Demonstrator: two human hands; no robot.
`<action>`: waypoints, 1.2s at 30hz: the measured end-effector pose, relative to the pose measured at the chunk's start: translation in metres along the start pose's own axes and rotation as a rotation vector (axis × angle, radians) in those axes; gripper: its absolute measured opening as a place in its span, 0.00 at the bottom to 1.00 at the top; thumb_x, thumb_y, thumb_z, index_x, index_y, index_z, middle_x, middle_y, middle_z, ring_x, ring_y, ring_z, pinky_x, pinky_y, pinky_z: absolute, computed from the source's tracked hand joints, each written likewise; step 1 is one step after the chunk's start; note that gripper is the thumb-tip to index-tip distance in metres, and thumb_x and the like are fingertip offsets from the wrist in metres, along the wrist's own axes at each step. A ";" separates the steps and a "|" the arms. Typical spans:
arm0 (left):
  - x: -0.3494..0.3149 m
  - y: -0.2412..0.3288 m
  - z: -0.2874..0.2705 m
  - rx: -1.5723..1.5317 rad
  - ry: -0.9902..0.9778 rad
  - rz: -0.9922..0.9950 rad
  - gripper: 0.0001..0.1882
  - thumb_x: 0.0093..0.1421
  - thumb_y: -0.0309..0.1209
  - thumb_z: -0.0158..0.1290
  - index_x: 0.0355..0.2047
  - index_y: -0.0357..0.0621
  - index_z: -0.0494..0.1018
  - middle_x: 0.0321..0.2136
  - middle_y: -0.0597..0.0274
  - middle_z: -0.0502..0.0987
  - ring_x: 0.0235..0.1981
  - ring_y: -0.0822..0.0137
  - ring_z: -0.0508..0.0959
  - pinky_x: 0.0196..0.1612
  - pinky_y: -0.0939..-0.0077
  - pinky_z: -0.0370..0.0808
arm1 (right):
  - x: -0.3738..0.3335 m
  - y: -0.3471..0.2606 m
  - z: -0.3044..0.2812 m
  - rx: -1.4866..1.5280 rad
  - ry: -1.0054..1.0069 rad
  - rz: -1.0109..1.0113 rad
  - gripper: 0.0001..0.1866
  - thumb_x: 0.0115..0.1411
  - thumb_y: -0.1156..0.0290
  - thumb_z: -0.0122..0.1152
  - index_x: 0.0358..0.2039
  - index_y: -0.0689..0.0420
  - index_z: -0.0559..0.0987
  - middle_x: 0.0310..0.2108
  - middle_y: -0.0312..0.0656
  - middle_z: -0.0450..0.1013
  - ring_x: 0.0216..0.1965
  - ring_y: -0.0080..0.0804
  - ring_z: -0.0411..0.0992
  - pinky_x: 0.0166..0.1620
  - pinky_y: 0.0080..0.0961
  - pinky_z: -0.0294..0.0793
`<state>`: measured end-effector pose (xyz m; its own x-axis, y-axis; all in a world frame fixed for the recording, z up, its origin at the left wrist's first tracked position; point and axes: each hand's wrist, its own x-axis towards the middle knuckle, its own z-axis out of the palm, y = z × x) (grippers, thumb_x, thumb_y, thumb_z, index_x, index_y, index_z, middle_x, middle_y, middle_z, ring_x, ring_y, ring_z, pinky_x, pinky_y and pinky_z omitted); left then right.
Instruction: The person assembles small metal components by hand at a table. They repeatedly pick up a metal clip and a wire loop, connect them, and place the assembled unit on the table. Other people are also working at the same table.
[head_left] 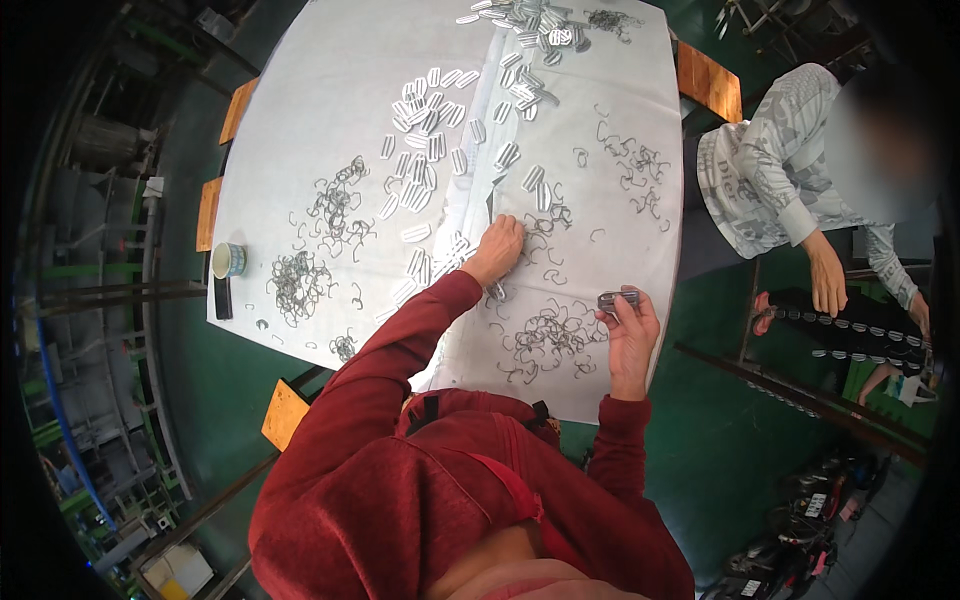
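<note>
My right hand [632, 332] is closed, holding a small dark, oval metal piece [616, 299] near the table's right edge. Out over the middle of the table, my left hand [496, 250] reaches with its fingers curled together and pointing down. Whatever those fingers grip, if anything, is hidden. Around it lie slotted oval metal pieces [417, 265] and a scatter of thin bent wire hooks [541, 241]. A bigger heap of wire hooks [551, 338] lies between my two hands, close to the near edge.
The white-covered table [320, 110] carries more slotted pieces [425, 115] and hook piles [303, 287]. A paper cup [229, 260] stands by a black object [223, 298] at the left edge. Wooden stools [285, 415] surround the table. Another person [770, 165] works at the right beside hanging rows of pieces.
</note>
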<state>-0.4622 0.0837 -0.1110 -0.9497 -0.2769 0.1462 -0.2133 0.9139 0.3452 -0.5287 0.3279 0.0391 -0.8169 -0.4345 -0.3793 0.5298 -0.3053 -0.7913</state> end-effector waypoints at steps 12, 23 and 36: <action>-0.033 0.079 -0.116 -1.177 -0.102 -0.496 0.13 0.63 0.30 0.47 0.41 0.30 0.71 0.26 0.63 0.74 0.24 0.74 0.74 0.30 0.81 0.72 | -0.016 -0.001 0.025 -0.064 -0.035 -0.133 0.11 0.63 0.74 0.48 0.44 0.65 0.70 0.31 0.39 0.70 0.32 0.26 0.71 0.33 0.29 0.78; -0.066 0.158 -0.177 -1.204 -0.135 -0.181 0.10 0.63 0.30 0.49 0.39 0.35 0.69 0.33 0.59 0.73 0.28 0.73 0.74 0.30 0.80 0.73 | -0.065 -0.003 0.028 -0.234 -0.027 -0.295 0.15 0.64 0.71 0.49 0.45 0.68 0.74 0.33 0.44 0.74 0.33 0.26 0.74 0.36 0.23 0.79; -0.073 0.171 -0.208 -1.077 -0.097 -0.109 0.09 0.62 0.28 0.50 0.39 0.34 0.71 0.29 0.60 0.76 0.25 0.72 0.77 0.29 0.79 0.72 | -0.088 -0.019 0.042 -0.374 0.007 -0.489 0.10 0.57 0.76 0.58 0.39 0.66 0.79 0.30 0.39 0.70 0.24 0.24 0.74 0.27 0.17 0.73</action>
<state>-0.3818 0.1983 0.1299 -0.9618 -0.2735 0.0080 -0.0295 0.1326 0.9907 -0.4573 0.3367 0.1075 -0.9474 -0.3128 0.0682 -0.0218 -0.1493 -0.9886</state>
